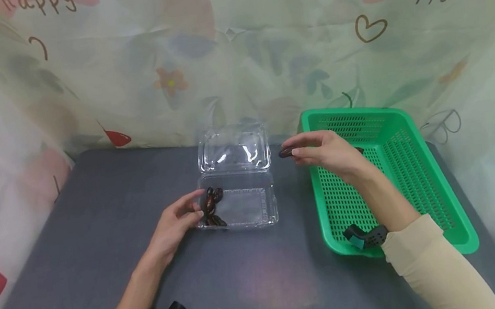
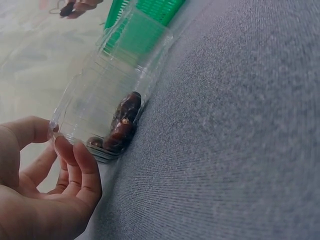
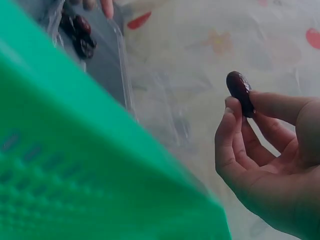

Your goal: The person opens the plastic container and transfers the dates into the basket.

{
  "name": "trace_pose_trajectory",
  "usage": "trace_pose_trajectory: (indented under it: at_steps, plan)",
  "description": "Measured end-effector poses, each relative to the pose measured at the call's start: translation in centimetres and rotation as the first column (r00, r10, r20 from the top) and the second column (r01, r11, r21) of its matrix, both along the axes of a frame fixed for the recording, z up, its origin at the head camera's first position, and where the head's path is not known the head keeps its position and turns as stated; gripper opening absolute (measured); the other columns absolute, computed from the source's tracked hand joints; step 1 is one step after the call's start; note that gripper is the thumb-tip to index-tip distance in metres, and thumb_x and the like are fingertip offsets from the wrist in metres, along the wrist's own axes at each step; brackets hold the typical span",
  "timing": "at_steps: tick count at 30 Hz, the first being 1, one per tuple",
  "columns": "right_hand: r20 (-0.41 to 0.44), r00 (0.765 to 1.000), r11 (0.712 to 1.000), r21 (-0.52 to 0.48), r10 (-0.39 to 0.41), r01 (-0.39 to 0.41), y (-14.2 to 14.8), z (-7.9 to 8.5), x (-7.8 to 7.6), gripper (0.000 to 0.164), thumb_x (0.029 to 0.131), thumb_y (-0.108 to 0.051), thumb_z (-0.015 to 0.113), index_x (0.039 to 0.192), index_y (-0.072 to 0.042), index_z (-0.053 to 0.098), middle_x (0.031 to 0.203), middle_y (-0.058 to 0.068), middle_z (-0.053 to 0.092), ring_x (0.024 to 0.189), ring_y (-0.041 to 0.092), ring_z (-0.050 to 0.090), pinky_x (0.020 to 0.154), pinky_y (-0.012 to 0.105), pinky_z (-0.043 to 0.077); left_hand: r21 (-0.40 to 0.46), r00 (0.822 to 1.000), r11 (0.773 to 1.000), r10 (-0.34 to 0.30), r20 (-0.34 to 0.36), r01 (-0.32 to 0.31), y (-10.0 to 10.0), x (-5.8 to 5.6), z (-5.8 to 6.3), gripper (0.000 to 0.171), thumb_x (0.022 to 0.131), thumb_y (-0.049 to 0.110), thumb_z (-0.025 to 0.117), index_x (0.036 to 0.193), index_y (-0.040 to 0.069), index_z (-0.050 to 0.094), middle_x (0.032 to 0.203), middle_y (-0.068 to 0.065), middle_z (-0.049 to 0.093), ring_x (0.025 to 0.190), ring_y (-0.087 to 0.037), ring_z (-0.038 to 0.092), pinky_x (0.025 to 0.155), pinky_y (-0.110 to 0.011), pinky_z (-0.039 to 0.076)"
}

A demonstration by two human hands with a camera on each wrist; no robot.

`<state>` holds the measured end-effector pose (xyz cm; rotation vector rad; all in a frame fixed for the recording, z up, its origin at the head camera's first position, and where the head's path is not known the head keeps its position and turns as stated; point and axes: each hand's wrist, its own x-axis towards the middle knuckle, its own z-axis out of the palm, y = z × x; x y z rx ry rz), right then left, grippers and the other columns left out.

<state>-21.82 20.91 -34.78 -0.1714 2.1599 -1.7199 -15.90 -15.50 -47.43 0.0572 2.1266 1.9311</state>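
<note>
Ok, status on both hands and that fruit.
Left hand pinching clear container edge. Right hand holding one dark fruit, not in container yet. Lid open, nothing visibly blocking.

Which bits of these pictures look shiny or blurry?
Head view: white glare on the open clear lid, a faint pinkish glow on the gray tabletop; right wrist view: the green basket looms close and blurred, while the dark fruit in the right hand looks sharper, with a small highlight.
</note>
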Motion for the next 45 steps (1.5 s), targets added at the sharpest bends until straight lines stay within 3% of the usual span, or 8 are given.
trace_pose_trajectory:
  at_steps: [7, 16, 23, 29, 33, 40, 45]
  plan:
    - [0.000, 0.999, 0.999, 0.021, -0.043, 0.043, 2.7, -0.7, -1.0, 0.034, 0.097, -0.010, 0.065, 0.130, -0.002, 0.063, 0.128, 0.012, 0.062, 0.111, 0.020, 0.064, 0.094, 0.034, 0.051, 0.021, 1.000, 1.000, -0.001, 0.005, 0.001, 0.2, 0.1, 0.0, 0.050, 0.095, 0.006, 0.064, 0.143, 0.013, 0.052, 0.105, -0.010, 0.053, 0.084, -0.015, 0.058, 0.076, -0.030, 0.051]
    - [0.121, 0.986, 0.982, -0.136, -0.111, 0.127, 6.4, -2.4, -2.1, 0.040, 0.097, -0.009, 0.064, 0.135, 0.001, 0.057, 0.124, 0.007, 0.061, 0.114, 0.021, 0.061, 0.097, 0.031, 0.049, 0.023, 1.000, 1.000, 0.010, 0.019, -0.011, 0.4, 0.0, 0.0, 0.050, 0.094, 0.006, 0.064, 0.142, 0.014, 0.054, 0.105, -0.010, 0.053, 0.084, -0.015, 0.057, 0.076, -0.031, 0.051]
    - [0.146, 0.979, 0.960, -0.222, -0.143, 0.173, 7.9, -4.0, -2.8, 0.044, 0.098, -0.007, 0.062, 0.139, 0.002, 0.052, 0.121, 0.003, 0.064, 0.110, 0.015, 0.064, 0.096, 0.028, 0.049, 0.019, 1.000, 1.000, 0.003, 0.025, -0.003, 0.3, 0.1, 0.1, 0.051, 0.094, 0.007, 0.065, 0.143, 0.013, 0.053, 0.105, -0.010, 0.053, 0.084, -0.014, 0.058, 0.076, -0.031, 0.051]
    - [0.186, 0.964, 0.965, -0.142, -0.192, 0.220, 8.6, -5.2, -3.4, 0.050, 0.099, -0.010, 0.062, 0.144, 0.003, 0.046, 0.132, 0.008, 0.052, 0.117, 0.016, 0.059, 0.106, 0.034, 0.041, 0.020, 0.999, 1.000, 0.014, 0.033, -0.015, 0.2, 0.1, 0.0, 0.050, 0.094, 0.007, 0.065, 0.143, 0.014, 0.053, 0.105, -0.009, 0.053, 0.084, -0.016, 0.058, 0.075, -0.030, 0.052]
    - [0.220, 0.953, 0.971, -0.071, -0.209, 0.229, 9.1, -6.1, -3.7, 0.050, 0.099, -0.008, 0.060, 0.145, 0.004, 0.044, 0.141, 0.016, 0.044, 0.111, 0.011, 0.061, 0.110, 0.038, 0.036, 0.017, 0.999, 1.000, 0.016, 0.036, -0.017, 0.1, 0.2, -0.1, 0.050, 0.095, 0.006, 0.064, 0.143, 0.014, 0.053, 0.105, -0.008, 0.053, 0.086, -0.017, 0.058, 0.076, -0.029, 0.052]
    - [0.202, 0.962, 0.982, 0.052, -0.186, 0.179, 10.3, -7.7, -3.8, 0.047, 0.100, -0.005, 0.057, 0.144, 0.006, 0.044, 0.145, 0.025, 0.042, 0.110, 0.013, 0.064, 0.106, 0.038, 0.042, 0.008, 0.999, 1.000, 0.016, 0.044, -0.017, 0.1, 0.2, 0.0, 0.050, 0.095, 0.009, 0.065, 0.143, 0.017, 0.053, 0.107, -0.009, 0.053, 0.089, -0.017, 0.059, 0.078, -0.029, 0.052]
    - [0.197, 0.965, 0.985, 0.049, -0.174, 0.168, 10.9, -9.0, -3.8, 0.047, 0.100, 0.000, 0.055, 0.143, 0.012, 0.042, 0.143, 0.030, 0.042, 0.103, 0.013, 0.068, 0.100, 0.036, 0.047, 0.000, 0.999, 1.000, 0.020, 0.044, -0.020, 0.1, 0.2, 0.2, 0.050, 0.095, 0.009, 0.065, 0.143, 0.016, 0.054, 0.107, -0.010, 0.053, 0.088, -0.016, 0.059, 0.079, -0.030, 0.052]
